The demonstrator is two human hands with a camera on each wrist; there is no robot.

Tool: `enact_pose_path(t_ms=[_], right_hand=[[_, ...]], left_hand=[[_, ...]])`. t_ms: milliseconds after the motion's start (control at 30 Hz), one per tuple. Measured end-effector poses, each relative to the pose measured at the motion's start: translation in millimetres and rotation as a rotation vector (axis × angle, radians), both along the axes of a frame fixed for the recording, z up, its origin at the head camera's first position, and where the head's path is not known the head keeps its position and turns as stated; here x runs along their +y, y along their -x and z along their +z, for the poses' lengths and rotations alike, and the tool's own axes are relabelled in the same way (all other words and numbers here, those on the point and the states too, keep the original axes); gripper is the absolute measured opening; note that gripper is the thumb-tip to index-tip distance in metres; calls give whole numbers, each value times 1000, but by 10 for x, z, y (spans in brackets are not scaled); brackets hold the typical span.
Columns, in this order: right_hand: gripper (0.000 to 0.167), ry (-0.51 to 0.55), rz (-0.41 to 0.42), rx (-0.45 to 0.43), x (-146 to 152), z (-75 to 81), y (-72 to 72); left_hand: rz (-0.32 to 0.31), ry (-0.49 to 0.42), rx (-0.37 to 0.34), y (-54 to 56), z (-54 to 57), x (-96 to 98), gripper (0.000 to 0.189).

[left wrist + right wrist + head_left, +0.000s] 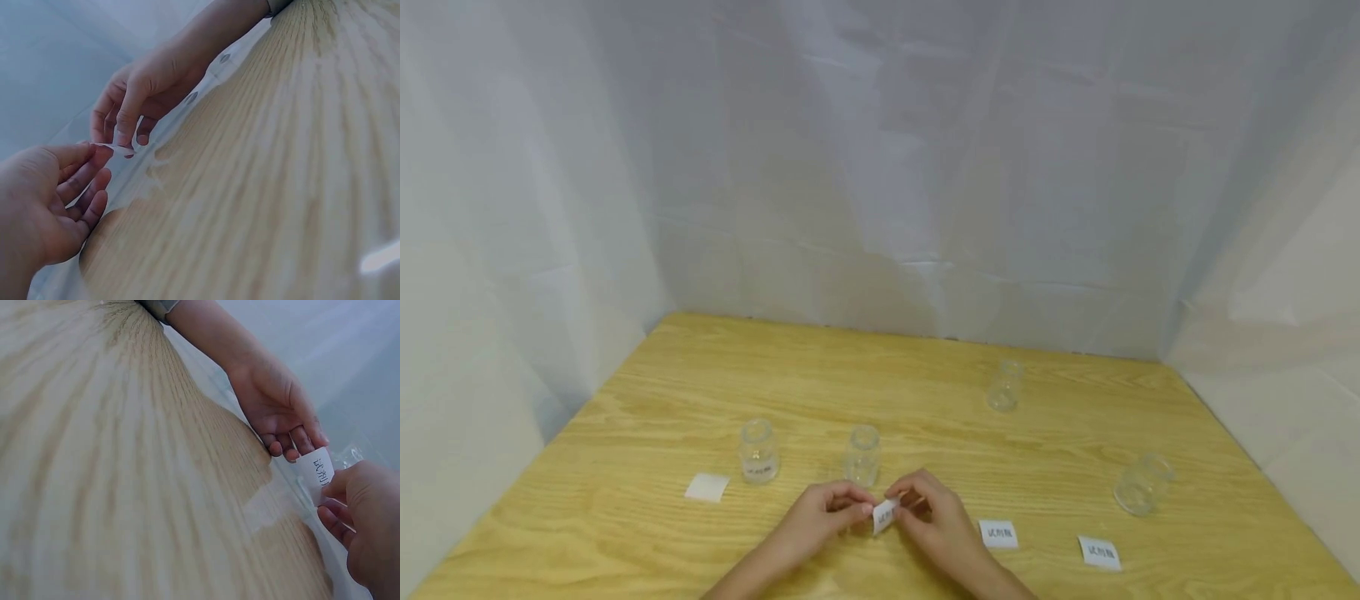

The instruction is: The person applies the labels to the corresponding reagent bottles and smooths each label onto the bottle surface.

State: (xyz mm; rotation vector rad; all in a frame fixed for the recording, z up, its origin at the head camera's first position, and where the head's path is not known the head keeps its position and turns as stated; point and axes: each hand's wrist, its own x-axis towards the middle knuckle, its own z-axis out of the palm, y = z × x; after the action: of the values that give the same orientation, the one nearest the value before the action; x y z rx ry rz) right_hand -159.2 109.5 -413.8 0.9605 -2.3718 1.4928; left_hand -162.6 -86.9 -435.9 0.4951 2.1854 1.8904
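Note:
Both hands hold one small white paper label (883, 517) with black handwritten characters, raised over the front middle of the wooden table. My left hand (820, 518) pinches its left edge between thumb and fingertips. The right hand (936, 523) pinches the opposite edge. In the right wrist view the written face of the label (312, 467) shows, partly covered by the right thumb. Seen from the left wrist, the label (115, 149) appears nearly edge-on between the two hands. Just beyond the fingers stands a clear glass bottle (862, 457).
Left of that bottle stands another glass bottle (758, 454) bearing a label, beside a blank white paper square (707, 487). Two written labels, a nearer one (997, 534) and a farther one (1100, 552), lie at right. More glass bottles stand at back right (1004, 387) and far right (1142, 485).

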Motion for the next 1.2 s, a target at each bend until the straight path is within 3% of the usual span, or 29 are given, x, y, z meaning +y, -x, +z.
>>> enact_pose_path(t_ms=[1200], right_hand=[[22,21,-31,-46,5,-21,-13]], left_hand=[[-29,-16,-19,-2,-12,-7,20]])
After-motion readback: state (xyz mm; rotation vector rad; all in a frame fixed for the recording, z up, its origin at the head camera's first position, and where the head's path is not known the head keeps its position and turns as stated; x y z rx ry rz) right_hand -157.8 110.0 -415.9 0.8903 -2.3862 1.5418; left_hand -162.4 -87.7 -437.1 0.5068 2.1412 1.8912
